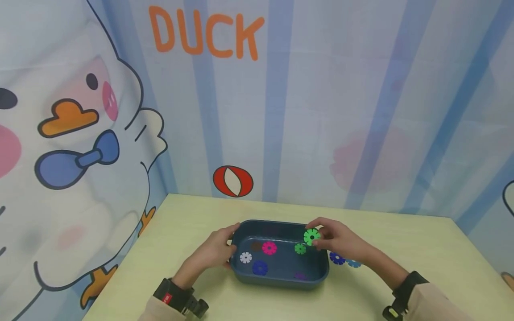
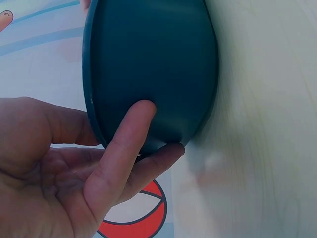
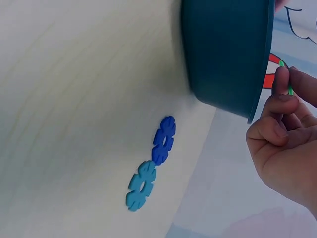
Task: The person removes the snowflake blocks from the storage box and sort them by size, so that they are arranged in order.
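Observation:
A dark blue plastic basin [image 1: 281, 281] sits on the table, with several flower-shaped snowflake discs lying inside it, among them a pink disc [image 1: 269, 248], a white disc [image 1: 246, 257] and a smaller-looking green disc [image 1: 300, 248]. My left hand [image 1: 214, 247] grips the basin's left end, thumb at the rim and fingers against the outer wall [image 2: 153, 64]. Over the basin's right end, my right hand [image 1: 341, 238] pinches a bright green snowflake disc [image 1: 312, 237] between thumb and fingertip. That disc shows edge-on in the right wrist view.
On the table right of the basin lie a dark blue disc [image 1: 337, 258] and a light blue disc [image 3: 140, 186], end to end. The pale yellow table [image 1: 192, 209] meets a printed duck curtain [image 1: 321, 111] at the back and left.

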The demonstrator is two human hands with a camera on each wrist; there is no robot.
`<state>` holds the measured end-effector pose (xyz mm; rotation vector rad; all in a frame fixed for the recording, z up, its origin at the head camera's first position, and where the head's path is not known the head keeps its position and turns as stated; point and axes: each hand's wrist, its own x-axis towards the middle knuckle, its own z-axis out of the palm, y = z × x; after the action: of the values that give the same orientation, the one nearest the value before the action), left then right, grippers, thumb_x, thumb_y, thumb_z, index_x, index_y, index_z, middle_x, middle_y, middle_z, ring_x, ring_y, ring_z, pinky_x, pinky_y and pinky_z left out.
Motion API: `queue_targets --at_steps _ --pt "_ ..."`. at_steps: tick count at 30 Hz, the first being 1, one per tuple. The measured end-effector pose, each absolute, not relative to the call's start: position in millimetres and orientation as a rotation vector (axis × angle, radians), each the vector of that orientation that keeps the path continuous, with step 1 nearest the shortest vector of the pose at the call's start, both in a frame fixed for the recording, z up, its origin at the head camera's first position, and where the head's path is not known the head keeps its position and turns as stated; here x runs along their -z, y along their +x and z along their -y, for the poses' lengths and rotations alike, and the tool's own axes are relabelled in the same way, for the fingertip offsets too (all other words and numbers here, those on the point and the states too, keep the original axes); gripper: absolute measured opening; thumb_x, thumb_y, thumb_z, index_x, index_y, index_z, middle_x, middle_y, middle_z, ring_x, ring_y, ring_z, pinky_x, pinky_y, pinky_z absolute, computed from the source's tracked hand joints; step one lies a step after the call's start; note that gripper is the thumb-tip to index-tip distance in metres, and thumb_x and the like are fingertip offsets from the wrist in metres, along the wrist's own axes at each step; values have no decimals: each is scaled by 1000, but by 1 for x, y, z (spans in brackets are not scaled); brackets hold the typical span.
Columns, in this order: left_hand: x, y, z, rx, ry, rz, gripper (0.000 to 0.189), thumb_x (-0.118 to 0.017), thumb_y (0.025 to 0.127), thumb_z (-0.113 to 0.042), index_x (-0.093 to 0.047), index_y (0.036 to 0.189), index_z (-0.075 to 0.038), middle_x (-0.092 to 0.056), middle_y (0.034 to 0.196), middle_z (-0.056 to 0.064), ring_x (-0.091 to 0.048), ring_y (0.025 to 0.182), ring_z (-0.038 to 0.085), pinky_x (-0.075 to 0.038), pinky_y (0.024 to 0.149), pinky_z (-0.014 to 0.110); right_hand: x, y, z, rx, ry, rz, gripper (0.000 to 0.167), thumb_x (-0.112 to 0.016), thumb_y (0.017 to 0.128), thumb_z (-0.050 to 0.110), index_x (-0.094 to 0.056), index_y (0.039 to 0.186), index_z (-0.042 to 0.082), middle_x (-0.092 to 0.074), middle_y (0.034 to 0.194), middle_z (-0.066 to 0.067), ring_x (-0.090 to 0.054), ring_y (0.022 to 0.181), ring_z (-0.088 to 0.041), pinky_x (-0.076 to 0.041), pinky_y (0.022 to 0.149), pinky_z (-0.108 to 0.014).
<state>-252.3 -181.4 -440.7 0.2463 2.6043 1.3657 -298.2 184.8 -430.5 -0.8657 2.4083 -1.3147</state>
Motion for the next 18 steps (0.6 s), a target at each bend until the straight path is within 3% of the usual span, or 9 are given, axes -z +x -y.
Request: queue_targets --at_steps 6,13,18 --pt "440 -252 180 -1370 247 -2602 71 -56 95 12 -36 162 2 -52 150 37 -73 107 38 -66 53 37 432 -295 -201 1348 -818 -2415 40 -67 103 12 -58 140 0 -60 75 -13 -66 75 -27 -56 63 -34" --pt "441 -252 181 -1366 244 -2610 71 -56 95 13 -36 162 1 -52 150 37 -73 108 39 -66 53 36 436 -293 -217 1357 -773 -2411 40 -65 104 10 -58 142 0 -50 71 1 -49 61 -11 -50 59 -33" --pt "441 -252 181 -1365 258 -2614 71 -56 95 13 -36 162 3 -52 150 37 -74 106 39 -66 53 36 439 -289 -229 1383 -760 -2395 41 -64 104 10 -55 142 -4 -46 70 2 -43 58 -9 -47 56 -33"
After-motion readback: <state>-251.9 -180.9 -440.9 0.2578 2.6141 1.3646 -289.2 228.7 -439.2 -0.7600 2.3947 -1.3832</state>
